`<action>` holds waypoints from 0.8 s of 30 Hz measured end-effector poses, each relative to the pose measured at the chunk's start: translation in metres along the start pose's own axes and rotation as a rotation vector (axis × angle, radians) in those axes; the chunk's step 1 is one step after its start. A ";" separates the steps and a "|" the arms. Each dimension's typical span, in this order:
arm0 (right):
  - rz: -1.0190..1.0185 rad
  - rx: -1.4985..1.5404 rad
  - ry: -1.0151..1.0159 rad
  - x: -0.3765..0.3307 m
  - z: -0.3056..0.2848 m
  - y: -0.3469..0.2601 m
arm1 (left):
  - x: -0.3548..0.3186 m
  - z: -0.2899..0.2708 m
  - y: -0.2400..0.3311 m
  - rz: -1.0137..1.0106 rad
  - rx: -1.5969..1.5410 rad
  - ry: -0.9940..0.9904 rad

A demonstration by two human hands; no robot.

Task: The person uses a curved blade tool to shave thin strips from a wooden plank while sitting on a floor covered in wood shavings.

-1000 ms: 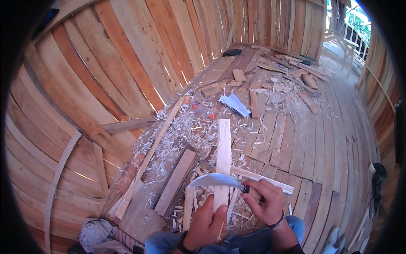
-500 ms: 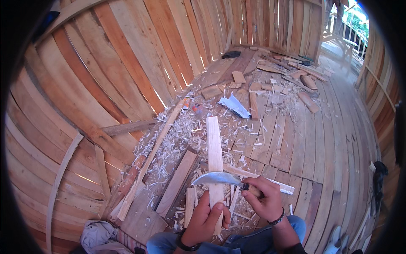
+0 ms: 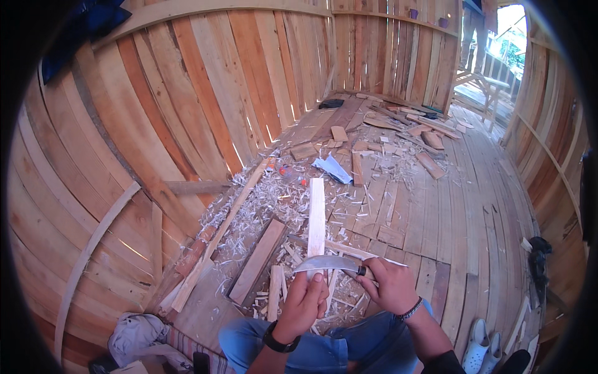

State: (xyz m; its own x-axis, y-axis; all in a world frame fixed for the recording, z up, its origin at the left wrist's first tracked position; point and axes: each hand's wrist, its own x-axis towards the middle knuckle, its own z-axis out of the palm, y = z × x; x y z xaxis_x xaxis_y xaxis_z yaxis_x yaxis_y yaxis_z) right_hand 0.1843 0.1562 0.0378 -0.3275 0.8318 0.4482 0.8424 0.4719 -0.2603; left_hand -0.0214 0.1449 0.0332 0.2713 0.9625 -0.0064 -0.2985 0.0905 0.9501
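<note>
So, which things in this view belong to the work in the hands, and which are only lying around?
In the work:
- curved-blade knife, gripped by the right hand
- pale wooden strip, held in the left hand, blade across it

Lying about:
- white clogs, at right
- crumpled grey cloth, lower left
- bluish-white sheet, farther forward
- wood shavings, scattered

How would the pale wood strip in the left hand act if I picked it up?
The strip is probably stiff: it sticks out straight from the left hand. It's likely light, since it looks slim. Laid down, it probably wouldn't roll, because its face looks flat.
</note>
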 end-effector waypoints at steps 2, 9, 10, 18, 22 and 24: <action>-0.033 -0.001 0.027 -0.016 -0.012 -0.021 | -0.024 0.008 0.007 0.017 0.030 0.036; -0.108 -0.060 0.094 -0.047 -0.068 -0.076 | -0.095 0.036 0.040 0.128 -0.093 -0.034; -0.108 -0.052 0.081 -0.053 -0.076 -0.082 | -0.104 0.037 0.045 0.131 -0.105 -0.047; -0.206 -0.147 0.131 -0.068 -0.107 -0.099 | -0.137 0.046 0.051 0.211 -0.021 -0.081; -0.176 -0.112 0.157 -0.068 -0.098 -0.094 | -0.133 0.047 0.051 0.181 -0.031 -0.058; -0.138 -0.092 0.154 -0.068 -0.086 -0.086 | -0.128 0.042 0.050 0.116 -0.113 -0.140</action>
State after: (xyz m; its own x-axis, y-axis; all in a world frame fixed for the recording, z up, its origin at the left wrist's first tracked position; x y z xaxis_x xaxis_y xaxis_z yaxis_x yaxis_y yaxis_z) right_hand 0.1711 0.0338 0.1027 -0.3788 0.7033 0.6016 0.8317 0.5438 -0.1119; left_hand -0.0323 0.0150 0.0943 0.3516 0.9237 0.1520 -0.4336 0.0168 0.9010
